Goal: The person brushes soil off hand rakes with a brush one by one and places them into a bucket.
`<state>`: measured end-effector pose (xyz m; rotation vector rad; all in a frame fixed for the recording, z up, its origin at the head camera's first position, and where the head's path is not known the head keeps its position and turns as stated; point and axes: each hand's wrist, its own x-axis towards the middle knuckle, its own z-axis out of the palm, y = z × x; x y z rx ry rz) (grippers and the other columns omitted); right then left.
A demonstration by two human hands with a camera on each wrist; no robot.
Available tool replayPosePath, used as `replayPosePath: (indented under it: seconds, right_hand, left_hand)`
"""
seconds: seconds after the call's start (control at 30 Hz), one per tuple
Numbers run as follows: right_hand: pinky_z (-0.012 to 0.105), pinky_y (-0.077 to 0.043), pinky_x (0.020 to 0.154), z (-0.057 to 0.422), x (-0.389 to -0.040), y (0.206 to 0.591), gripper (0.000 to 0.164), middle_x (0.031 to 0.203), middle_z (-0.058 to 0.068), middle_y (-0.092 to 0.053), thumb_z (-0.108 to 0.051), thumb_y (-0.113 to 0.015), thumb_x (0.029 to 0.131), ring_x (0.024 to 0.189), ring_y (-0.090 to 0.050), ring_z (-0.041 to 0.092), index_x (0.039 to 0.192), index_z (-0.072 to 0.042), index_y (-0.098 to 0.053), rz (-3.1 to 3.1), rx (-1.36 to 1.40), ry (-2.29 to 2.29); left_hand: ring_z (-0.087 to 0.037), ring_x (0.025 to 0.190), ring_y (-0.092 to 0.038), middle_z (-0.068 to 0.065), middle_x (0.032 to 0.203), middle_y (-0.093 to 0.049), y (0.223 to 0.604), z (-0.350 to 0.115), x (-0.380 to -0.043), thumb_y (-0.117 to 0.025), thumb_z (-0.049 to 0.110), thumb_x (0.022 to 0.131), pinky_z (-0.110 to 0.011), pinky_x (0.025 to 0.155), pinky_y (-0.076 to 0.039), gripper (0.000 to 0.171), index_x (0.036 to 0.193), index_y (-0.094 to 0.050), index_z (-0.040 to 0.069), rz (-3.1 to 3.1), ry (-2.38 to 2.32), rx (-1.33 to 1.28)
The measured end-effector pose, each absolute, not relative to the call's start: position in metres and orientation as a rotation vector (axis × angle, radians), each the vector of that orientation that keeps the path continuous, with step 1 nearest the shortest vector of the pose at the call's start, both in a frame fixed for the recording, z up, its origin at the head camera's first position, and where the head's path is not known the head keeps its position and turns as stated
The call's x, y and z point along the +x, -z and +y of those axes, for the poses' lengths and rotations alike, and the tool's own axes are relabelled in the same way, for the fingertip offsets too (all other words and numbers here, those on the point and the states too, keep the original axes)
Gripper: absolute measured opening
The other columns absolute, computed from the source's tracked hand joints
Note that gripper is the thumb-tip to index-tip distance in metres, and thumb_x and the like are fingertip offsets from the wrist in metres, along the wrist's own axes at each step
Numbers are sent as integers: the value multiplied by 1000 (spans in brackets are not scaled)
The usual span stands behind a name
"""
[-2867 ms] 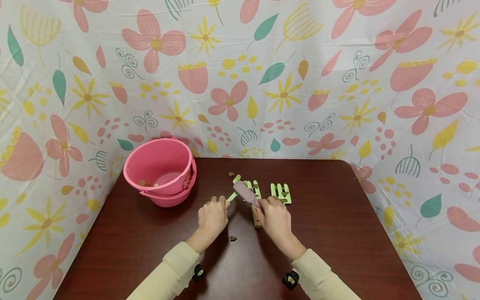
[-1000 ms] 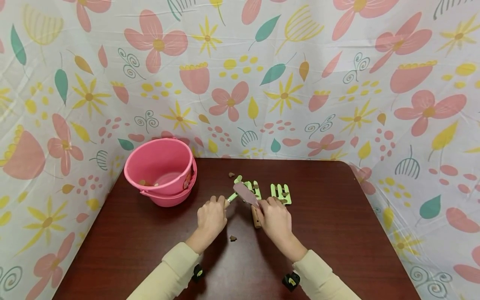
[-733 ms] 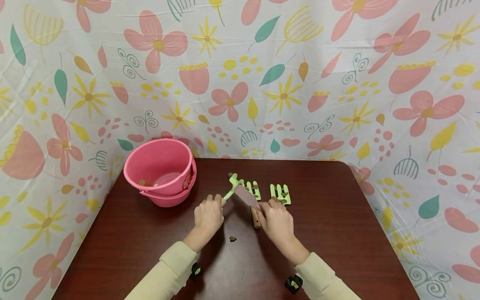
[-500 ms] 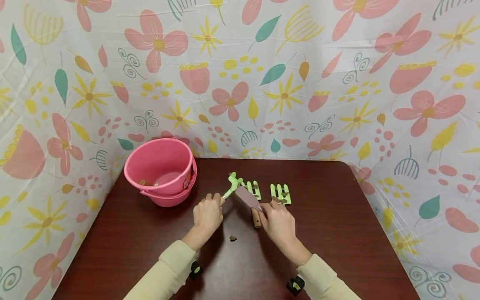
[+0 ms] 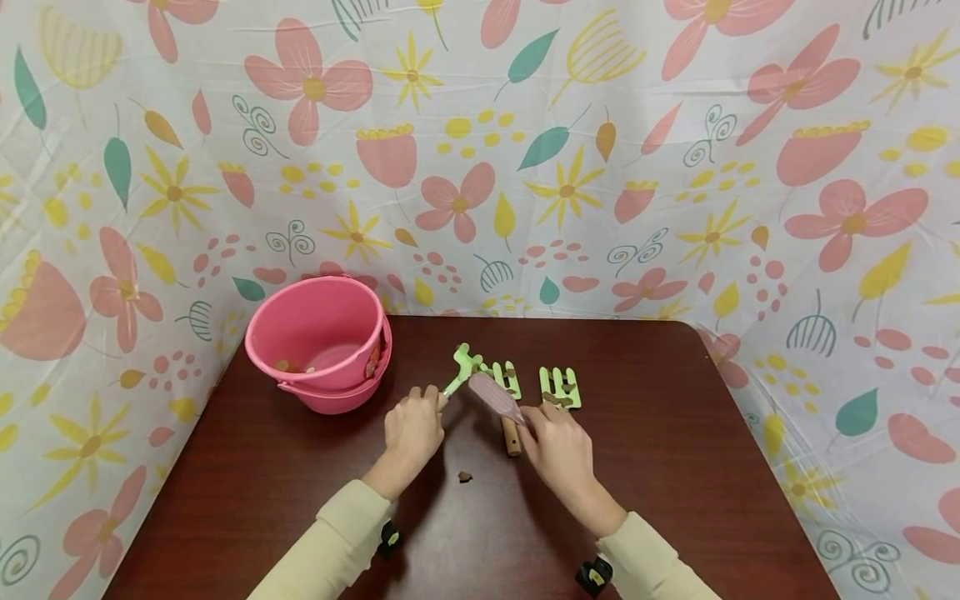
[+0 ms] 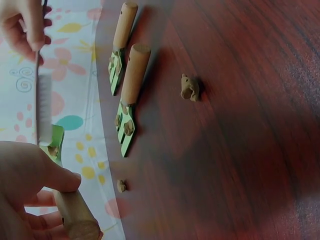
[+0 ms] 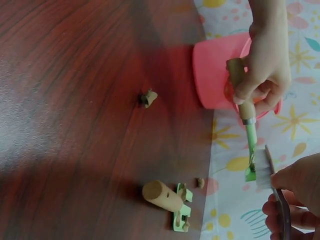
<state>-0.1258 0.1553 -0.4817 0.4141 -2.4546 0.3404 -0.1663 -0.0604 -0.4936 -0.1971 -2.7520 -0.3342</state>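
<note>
My left hand (image 5: 415, 427) grips the wooden handle of a small garden rake (image 5: 462, 367) with a green pronged head, held over the table. My right hand (image 5: 557, 446) holds a brush (image 5: 495, 395) by its handle; it has a mauve back. In the right wrist view, the white bristles of the brush (image 7: 262, 169) are right at the green head of the rake (image 7: 251, 167). Beyond the hands lie two green garden forks, the nearer fork (image 5: 513, 427) with its wooden handle showing and the right fork (image 5: 560, 387) with brown clumps on it.
Two nested pink buckets (image 5: 315, 333) stand at the table's back left, with small pieces inside. A brown clump (image 5: 465, 477) lies on the dark wooden table (image 5: 637, 483) between the forearms. Another clump (image 6: 121, 185) lies near the far edge. A flowered cloth (image 5: 480, 167) hangs behind.
My left hand has moved a little left with the rake, and its green head has come out further past the brush. My right hand has shifted slightly right and towards me.
</note>
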Motion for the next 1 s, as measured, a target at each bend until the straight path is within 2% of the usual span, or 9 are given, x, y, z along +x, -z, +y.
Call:
replayPosePath:
  seconds: [0.53, 1.0]
  right_hand:
    - [35, -44, 47, 141, -148, 478, 19, 72, 3, -58, -19, -76, 73, 58, -54, 22, 89, -10, -69, -2411, 395, -351]
    - [38, -46, 48, 140, -140, 481, 21, 72, 4, -58, -20, -78, 71, 64, -58, 23, 88, -10, -70, -2440, 360, -306]
  left_hand:
    - [-28, 59, -58, -8, 70, -53, 493, -49, -157, -76, 18, 65, -42, 44, -45, 27, 81, -56, 10, -2750, 320, -276]
    - [-27, 61, -60, -8, 71, -54, 492, -56, -164, -76, 18, 67, -41, 44, -46, 26, 83, -58, 10, -2749, 244, -271]
